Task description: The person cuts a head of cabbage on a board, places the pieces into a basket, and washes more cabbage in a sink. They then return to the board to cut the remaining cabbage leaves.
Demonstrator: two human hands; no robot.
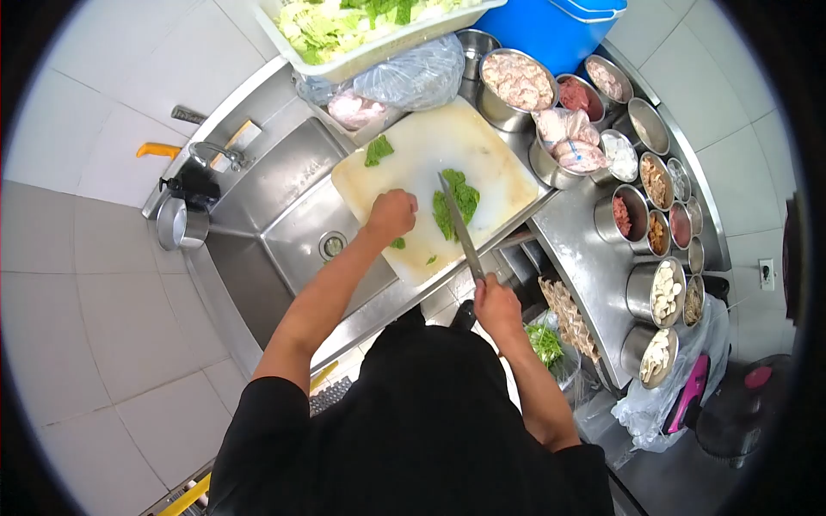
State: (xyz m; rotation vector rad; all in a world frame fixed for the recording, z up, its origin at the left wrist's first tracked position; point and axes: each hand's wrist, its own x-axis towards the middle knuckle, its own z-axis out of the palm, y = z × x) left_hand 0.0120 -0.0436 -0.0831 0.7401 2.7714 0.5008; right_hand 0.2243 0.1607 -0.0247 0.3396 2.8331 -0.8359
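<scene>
My right hand (497,303) is closed around the handle of a long kitchen knife (465,241). Its blade lies across a pile of green leaf pieces (465,196) on the white cutting board (495,142). Over the board's left part, my left hand (394,214) is curled closed; whatever its fingers may hold is hidden. Another green leaf piece (379,151) lies near the board's upper left, and small scraps are by my left wrist and the near edge.
The board bridges part of a steel sink (301,185). Behind it are a tub of chopped cabbage (361,34) and a plastic bag (417,73). Several steel containers of meat and other food, including a large pot (516,82), crowd the right counter (568,224).
</scene>
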